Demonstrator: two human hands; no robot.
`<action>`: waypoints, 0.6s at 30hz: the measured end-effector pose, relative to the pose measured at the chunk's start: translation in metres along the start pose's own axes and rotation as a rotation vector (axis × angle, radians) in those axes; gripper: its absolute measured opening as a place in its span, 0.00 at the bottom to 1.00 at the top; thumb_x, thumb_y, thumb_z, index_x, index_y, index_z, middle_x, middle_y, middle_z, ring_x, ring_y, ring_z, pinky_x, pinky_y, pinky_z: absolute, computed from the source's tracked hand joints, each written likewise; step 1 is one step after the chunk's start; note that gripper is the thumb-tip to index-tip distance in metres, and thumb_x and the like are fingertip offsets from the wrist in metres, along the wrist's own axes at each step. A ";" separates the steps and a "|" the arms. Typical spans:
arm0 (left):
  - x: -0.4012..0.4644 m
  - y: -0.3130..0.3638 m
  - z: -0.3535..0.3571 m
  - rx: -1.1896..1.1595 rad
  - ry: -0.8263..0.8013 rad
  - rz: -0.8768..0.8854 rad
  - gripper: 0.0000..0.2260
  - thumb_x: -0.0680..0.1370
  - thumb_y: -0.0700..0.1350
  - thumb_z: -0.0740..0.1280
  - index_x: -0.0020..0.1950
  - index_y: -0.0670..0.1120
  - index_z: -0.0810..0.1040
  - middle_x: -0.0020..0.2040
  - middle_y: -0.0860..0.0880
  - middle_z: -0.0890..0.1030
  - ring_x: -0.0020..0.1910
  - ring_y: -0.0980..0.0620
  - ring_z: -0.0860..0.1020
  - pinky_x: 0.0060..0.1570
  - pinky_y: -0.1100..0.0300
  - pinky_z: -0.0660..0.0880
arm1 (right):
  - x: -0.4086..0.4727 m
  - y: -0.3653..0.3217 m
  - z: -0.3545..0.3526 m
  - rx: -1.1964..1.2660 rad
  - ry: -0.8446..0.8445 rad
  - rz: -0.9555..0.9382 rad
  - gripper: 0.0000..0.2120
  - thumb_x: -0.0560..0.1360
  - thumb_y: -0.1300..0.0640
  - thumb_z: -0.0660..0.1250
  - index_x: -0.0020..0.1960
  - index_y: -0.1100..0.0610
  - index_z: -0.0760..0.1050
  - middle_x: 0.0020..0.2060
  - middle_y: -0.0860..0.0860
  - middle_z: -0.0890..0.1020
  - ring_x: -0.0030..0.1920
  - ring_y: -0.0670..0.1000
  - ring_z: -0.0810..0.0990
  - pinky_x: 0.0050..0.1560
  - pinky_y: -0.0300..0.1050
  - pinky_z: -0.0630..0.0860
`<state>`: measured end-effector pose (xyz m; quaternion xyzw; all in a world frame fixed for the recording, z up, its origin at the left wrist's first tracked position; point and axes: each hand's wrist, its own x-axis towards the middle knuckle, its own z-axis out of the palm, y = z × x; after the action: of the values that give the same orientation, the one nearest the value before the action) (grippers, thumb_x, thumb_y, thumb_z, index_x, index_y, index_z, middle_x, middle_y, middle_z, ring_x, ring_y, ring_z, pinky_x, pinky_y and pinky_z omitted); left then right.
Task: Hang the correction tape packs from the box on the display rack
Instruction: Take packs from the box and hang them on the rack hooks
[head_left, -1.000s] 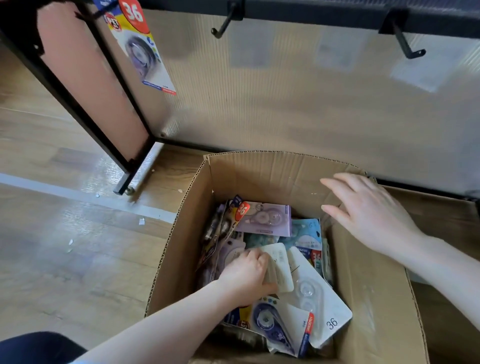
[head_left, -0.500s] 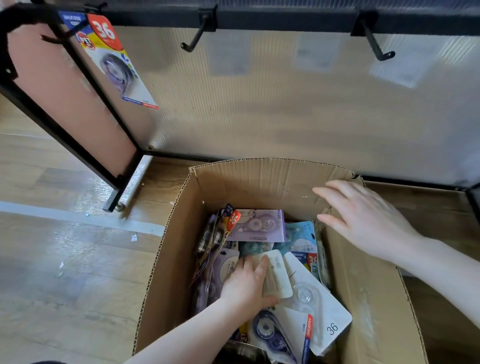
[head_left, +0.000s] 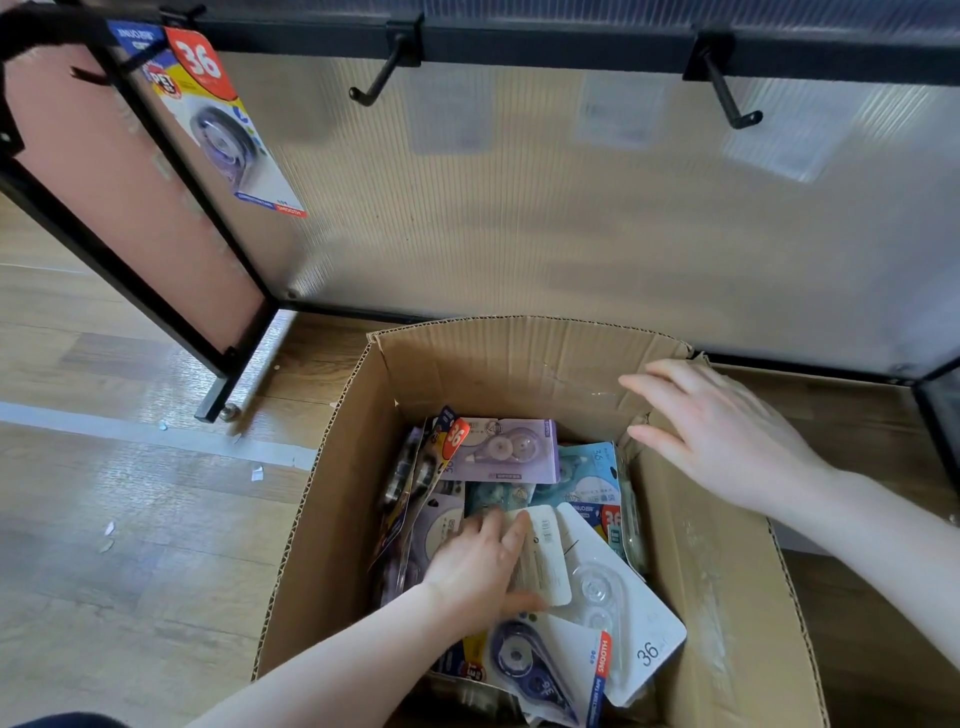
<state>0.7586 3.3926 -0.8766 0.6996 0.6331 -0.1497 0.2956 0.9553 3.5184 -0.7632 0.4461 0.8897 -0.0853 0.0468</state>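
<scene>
An open cardboard box (head_left: 332, 519) stands on the floor and holds several correction tape packs. My left hand (head_left: 480, 569) reaches inside. Its fingers lie over a small white pack (head_left: 548, 558) and its thumb hooks the pack's lower edge. A purple pack (head_left: 506, 449) lies at the back, and a large white pack marked 36 (head_left: 644, 629) lies at the front right. My right hand (head_left: 727, 436) hovers open at the box's far right corner. Behind the box, the display rack (head_left: 519, 41) carries one hanging pack (head_left: 218, 119) on its left hook.
Two bare black hooks (head_left: 376, 85) (head_left: 732, 101) stick out from the rack's top bar over a ribbed translucent panel. The rack's black frame and foot (head_left: 218, 400) stand left of the box. The floor is wood, with small paper scraps on it.
My left hand's fingers have straightened from a curl and now lie over the white pack. The view has tilted up, showing more of the rack. My right hand stays at the box corner.
</scene>
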 end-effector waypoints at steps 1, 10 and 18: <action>-0.003 -0.002 -0.001 0.013 0.043 0.030 0.36 0.76 0.62 0.63 0.76 0.47 0.52 0.72 0.43 0.60 0.68 0.43 0.65 0.59 0.48 0.71 | 0.000 0.000 -0.001 0.011 0.005 0.004 0.24 0.79 0.44 0.56 0.73 0.49 0.61 0.69 0.49 0.65 0.68 0.52 0.65 0.65 0.47 0.64; -0.014 -0.012 -0.004 0.090 -0.114 0.189 0.25 0.73 0.63 0.66 0.56 0.43 0.72 0.54 0.45 0.76 0.51 0.44 0.75 0.47 0.52 0.72 | 0.002 -0.002 -0.002 0.028 0.007 0.003 0.24 0.79 0.44 0.56 0.73 0.49 0.60 0.69 0.48 0.65 0.67 0.51 0.65 0.64 0.47 0.64; -0.021 -0.023 -0.008 -0.054 -0.325 0.205 0.21 0.70 0.53 0.75 0.57 0.44 0.75 0.54 0.46 0.77 0.50 0.47 0.75 0.46 0.54 0.74 | 0.001 -0.001 -0.001 0.033 -0.007 -0.003 0.24 0.79 0.44 0.57 0.73 0.48 0.61 0.69 0.47 0.65 0.67 0.51 0.66 0.65 0.47 0.65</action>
<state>0.7314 3.3815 -0.8638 0.7188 0.5064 -0.2128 0.4261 0.9535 3.5189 -0.7624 0.4451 0.8887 -0.1017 0.0422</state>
